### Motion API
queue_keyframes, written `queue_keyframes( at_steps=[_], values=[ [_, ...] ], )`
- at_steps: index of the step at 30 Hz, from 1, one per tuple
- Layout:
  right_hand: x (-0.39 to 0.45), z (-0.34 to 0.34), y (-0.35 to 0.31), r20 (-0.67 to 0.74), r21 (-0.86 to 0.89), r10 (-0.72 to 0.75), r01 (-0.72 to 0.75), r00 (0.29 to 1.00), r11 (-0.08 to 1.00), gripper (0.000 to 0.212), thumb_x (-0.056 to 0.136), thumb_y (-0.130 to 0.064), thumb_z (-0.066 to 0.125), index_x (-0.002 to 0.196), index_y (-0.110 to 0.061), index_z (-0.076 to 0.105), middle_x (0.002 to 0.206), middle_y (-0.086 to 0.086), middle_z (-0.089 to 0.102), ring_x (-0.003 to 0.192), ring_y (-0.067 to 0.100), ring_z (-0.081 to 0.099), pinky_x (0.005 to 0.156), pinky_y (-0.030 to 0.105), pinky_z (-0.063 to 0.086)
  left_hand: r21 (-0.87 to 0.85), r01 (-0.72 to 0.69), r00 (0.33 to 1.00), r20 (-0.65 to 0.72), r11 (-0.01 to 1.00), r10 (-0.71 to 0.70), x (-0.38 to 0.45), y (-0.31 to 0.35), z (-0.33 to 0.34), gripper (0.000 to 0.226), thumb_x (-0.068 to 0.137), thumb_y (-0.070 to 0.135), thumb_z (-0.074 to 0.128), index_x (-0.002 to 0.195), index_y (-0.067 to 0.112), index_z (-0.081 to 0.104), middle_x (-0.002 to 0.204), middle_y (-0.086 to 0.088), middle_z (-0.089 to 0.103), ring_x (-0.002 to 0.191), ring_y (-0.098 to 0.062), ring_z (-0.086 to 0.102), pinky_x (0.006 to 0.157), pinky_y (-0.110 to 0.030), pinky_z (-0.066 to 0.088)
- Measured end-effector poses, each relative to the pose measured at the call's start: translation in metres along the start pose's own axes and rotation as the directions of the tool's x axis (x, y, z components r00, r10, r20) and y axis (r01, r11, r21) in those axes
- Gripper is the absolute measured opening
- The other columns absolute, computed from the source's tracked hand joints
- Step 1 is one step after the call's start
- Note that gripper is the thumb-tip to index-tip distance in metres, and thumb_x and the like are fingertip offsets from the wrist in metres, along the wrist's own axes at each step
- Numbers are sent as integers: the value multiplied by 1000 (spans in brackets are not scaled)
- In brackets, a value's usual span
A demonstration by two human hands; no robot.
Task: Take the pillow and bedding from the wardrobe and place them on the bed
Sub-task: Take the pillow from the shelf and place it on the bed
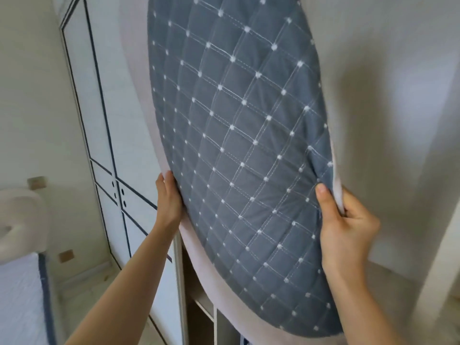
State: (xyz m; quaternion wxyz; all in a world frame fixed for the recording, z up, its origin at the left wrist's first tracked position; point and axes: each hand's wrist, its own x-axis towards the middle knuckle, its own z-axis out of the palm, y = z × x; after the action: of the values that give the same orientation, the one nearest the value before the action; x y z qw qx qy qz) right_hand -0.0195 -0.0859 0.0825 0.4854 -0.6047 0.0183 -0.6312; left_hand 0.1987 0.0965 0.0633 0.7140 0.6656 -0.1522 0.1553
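A large grey quilted piece of bedding [239, 150], stitched in a diamond grid with white dots and backed in pale fabric, fills the centre and upper part of the frame, held up in front of the open wardrobe [199, 307]. The left hand [168, 197], at centre left, presses flat against the bedding's left edge with fingers curled behind it, so how firmly it grips cannot be told. The right hand [346, 220], at centre right, is closed on the right edge, thumb on the grey face and fingers wrapped over the pale backing. Holding both side edges likely keeps the bulky, floppy piece spread and balanced as it comes out of the wardrobe.

Below the bedding, at lower centre, wardrobe shelves [202, 302] and compartments show; what lies in them is too dark and hidden to tell. The closed wardrobe doors [109, 135] stand at upper left. The bed [20, 295], with a white quilted cover and a pale headboard [22, 215], sits at the lower left edge of the frame, well apart from the bedding. No pillow is visible.
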Motion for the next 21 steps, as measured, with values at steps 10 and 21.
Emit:
queue_keyframes(
  at_steps=[10,21],
  values=[
    [-8,56,20,215,-10,-106,110,971,994,35,96,-9,51,130,-7,47,119,-12,58,109,-9,55,90,9,40,-43,-24,892,-451,999,2,-14,12,-67,50,99,42,29,126,2,43,111,-7,52,104,-26,50,91,-38,38],
    [-82,180,29,626,-57,-112,189,772,980,75,91,-59,31,152,-19,12,157,19,14,144,29,18,118,37,18,225,84,651,-750,971,117,-42,-8,-208,65,86,64,33,131,19,42,130,-6,59,117,-28,54,101,-45,40]
  ],
)
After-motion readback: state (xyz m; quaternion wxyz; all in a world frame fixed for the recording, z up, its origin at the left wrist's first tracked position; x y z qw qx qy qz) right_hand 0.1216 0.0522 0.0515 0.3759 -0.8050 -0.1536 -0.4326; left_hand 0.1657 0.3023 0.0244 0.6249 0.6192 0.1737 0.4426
